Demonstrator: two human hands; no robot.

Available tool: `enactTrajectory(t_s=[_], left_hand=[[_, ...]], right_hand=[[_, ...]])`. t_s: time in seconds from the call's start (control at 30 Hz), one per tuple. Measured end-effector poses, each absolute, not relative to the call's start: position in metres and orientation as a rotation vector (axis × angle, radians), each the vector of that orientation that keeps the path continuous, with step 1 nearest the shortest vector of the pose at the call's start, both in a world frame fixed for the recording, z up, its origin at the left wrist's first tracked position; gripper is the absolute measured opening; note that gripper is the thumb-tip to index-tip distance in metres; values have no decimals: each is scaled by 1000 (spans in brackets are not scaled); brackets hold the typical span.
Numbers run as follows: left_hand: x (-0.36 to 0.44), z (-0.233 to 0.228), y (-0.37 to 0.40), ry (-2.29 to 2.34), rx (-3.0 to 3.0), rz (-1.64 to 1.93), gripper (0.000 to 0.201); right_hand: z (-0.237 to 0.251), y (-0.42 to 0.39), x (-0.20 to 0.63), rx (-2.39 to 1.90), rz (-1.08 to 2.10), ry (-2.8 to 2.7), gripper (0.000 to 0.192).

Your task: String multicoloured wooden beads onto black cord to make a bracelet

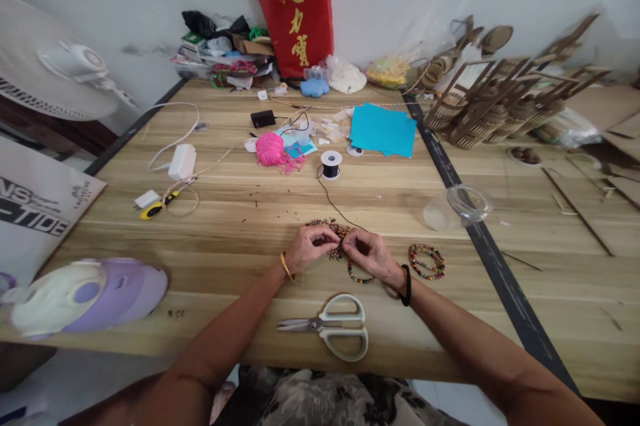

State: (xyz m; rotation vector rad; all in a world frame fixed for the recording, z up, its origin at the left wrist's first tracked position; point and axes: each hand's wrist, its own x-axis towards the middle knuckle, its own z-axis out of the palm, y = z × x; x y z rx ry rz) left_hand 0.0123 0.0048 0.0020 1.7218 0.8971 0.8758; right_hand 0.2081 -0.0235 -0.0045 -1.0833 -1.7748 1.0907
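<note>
Basically, your left hand [311, 247] and right hand [371, 257] both pinched shut on the bead strand [361, 277], which looped near-right under the right hand; bead pile [330, 226] lay just far, touching both.

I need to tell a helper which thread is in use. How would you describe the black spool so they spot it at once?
On the wooden table, look straight ahead of the left hand and right hand, between the pink yarn ball and the blue paper sheets. The black spool stands upright there, with a white rim. Its thin black cord trails back toward the hands.
</note>
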Motion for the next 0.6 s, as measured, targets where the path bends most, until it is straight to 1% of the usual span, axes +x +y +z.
enactTrajectory(t_s=[0.6], left_hand=[[13,4,4,898,1715,881,8]], right_hand=[[-2,-24,207,-1093,1109,-1763,25]])
